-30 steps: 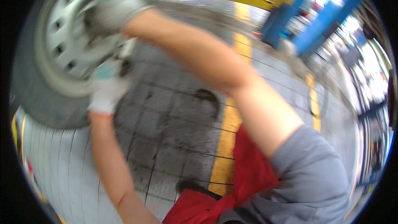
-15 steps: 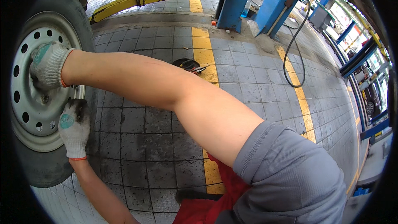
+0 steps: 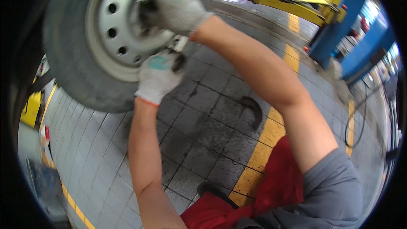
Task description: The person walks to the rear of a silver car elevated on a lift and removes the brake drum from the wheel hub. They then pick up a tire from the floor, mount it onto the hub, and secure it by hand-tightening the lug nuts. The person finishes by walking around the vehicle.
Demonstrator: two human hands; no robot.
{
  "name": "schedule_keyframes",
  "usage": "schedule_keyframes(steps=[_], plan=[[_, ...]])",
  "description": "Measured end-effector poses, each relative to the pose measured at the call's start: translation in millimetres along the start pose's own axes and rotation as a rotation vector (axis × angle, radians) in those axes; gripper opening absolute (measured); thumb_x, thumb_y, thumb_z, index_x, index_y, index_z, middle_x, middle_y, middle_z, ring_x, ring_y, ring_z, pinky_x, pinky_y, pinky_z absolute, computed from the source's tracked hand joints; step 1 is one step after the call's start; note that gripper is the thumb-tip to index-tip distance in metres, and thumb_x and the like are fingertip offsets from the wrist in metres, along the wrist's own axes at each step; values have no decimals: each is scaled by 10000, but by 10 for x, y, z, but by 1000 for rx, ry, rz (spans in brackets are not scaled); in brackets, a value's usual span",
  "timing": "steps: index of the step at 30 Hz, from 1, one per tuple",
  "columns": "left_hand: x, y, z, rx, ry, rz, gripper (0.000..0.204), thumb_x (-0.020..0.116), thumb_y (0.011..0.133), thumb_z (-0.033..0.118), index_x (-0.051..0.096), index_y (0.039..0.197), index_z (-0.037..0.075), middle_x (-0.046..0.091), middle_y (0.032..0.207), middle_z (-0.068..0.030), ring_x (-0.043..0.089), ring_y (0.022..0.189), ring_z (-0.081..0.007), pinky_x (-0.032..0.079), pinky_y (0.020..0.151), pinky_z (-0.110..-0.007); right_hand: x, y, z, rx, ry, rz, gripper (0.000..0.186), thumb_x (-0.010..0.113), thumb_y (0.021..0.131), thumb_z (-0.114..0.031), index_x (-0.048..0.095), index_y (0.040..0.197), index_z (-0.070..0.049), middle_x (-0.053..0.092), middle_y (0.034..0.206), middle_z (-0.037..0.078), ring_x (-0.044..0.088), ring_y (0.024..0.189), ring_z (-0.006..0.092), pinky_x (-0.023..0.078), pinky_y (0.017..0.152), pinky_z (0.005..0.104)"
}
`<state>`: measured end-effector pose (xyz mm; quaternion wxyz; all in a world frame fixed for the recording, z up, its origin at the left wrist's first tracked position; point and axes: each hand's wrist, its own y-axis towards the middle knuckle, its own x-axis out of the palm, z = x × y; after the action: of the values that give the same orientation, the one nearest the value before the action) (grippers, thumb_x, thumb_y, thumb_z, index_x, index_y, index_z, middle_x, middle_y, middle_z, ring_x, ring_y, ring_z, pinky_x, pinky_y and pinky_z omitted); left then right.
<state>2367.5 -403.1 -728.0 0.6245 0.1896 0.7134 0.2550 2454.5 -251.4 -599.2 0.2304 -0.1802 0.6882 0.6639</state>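
A car wheel (image 3: 76, 42) with a black tyre and a pale steel rim (image 3: 115, 55) fills the upper left. My right hand (image 3: 180, 10), in a whitish knit glove with a teal patch, is at the wheel's centre with its fingers curled. What those fingers grip is hidden and blurred. Just below, my left hand (image 3: 159, 74), in a matching glove with dark-stained fingertips, is closed beside the rim's lower right edge. Whether it holds anything small does not show.
A yellow lift arm (image 3: 288, 5) runs to a blue lift post (image 3: 339, 23) at upper right. On the tiles lies a dark curved object (image 3: 253, 112) near a yellow floor stripe (image 3: 265, 146). A dark hose (image 3: 349, 123) loops at right. A yellow block (image 3: 32, 109) stands at far left.
The view has swung, so the wheel and both hands appear farther right and higher. My right hand remains at the wheel's centre, my left near the rim's edge.
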Motion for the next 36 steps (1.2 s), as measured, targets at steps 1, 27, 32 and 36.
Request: schedule_keyframes(steps=[1,27,32,36], plan=[[-58,12,8,-13,-51,-21,347,781,944,426,794,1106,119,788,1046,-159,756,977,-354,602,883,-480,57,-11,10,-66,-47,66,439,767,991,-362,636,1295,-76,760,1251,169,777,1092,354,633,901,454],[-246,80,152,-66,-65,-176,366,691,957,482,818,1088,165,804,1113,-108,790,1026,-326,629,902,-484,121,142,627,-72,-539,-168,410,582,1126,-441,685,1401,-155,795,1065,167,809,866,305,671,687,431],[-280,21,42,-121,-99,-248,387,648,999,473,801,1082,127,792,1085,-114,772,1050,-309,623,930,-470,25,149,2,-216,-218,-31,383,747,1030,-392,663,1278,-113,774,1138,189,780,1015,390,632,848,496],[-154,29,35,-43,-85,-64,292,684,996,436,781,1106,183,768,1084,-113,772,1004,-331,630,877,-483,-19,318,195,-81,-483,-252,395,605,1093,-489,708,1222,-131,786,1137,187,778,1036,388,626,860,503]])
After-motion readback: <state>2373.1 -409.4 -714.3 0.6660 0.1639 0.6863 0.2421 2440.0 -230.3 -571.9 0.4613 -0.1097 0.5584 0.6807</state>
